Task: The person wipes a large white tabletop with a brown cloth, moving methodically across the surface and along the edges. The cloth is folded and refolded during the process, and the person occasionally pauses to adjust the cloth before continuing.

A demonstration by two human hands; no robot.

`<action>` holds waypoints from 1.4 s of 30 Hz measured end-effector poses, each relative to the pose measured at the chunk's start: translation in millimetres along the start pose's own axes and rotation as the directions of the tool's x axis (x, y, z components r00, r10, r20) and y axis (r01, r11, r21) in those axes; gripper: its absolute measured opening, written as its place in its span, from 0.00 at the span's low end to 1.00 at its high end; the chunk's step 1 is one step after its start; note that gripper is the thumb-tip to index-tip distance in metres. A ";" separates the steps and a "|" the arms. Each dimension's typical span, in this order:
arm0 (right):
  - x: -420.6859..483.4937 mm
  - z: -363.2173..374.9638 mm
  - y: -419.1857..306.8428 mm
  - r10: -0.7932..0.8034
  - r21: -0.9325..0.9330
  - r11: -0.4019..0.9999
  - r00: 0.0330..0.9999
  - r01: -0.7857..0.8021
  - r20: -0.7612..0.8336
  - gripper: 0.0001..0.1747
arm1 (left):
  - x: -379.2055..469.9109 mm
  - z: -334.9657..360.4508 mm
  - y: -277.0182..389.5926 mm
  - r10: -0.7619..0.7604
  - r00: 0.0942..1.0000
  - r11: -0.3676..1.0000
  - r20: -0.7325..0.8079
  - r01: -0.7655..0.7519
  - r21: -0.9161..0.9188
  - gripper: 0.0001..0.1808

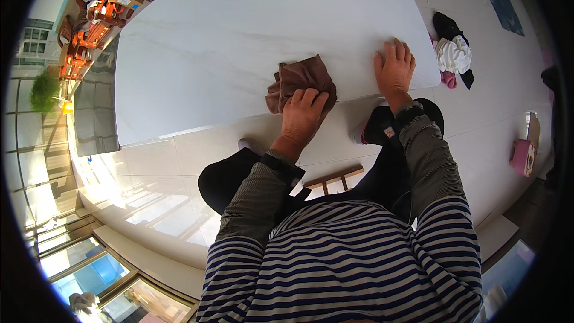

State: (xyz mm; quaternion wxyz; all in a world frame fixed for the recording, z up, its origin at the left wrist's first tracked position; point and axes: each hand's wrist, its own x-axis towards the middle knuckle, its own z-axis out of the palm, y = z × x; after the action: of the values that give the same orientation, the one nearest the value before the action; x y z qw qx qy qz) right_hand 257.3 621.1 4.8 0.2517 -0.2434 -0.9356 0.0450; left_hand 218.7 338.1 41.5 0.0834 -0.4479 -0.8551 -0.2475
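A crumpled brown cloth [305,74] lies at the near edge of a white marbled tabletop [202,54]. My left hand [301,114] grips the cloth's near side, fingers curled into it; the fingertips are partly hidden in its folds. Further right, my right hand [395,68] rests on the tabletop, palm down and fingers a little apart, with nothing in it. The right hand is apart from the cloth and close to the table's right end.
On the tiled floor past the table's right end lies a pile of white, black and pink clothes [453,56]. A pink box [523,157] stands farther right. Wooden chairs [96,27] holding various items are at far left. My knees [228,175] are below the table's near edge.
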 end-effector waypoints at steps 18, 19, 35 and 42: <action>-6.4 -48.1 -50.4 -0.674 0.282 0.738 0.690 0.612 0.264 0.35 | -140.0 -14.7 -5.0 -0.469 0.597 -0.643 0.651 0.275 -0.715 0.16; -1.7 -49.4 -54.0 -0.603 0.257 0.797 0.727 0.546 0.327 0.36 | -135.0 -10.9 -5.3 -0.444 0.632 -0.658 0.635 0.251 -0.710 0.17; -20.9 -47.0 -84.7 -0.755 0.311 0.656 0.598 0.688 0.270 0.28 | -125.1 -6.2 -19.3 -0.541 0.567 -0.658 0.622 0.175 -0.732 0.19; -24.6 -46.6 -81.2 -0.721 0.378 0.690 0.631 0.617 0.285 0.25 | -100.2 -36.7 -6.8 -0.582 0.588 -0.488 0.561 0.299 -0.820 0.16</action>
State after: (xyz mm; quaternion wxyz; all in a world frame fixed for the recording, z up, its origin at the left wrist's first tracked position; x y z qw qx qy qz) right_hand 263.7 536.2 51.1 0.0749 0.1727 -0.9756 0.1128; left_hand 268.9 243.9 34.4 -0.3180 0.1187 -0.4325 -0.8353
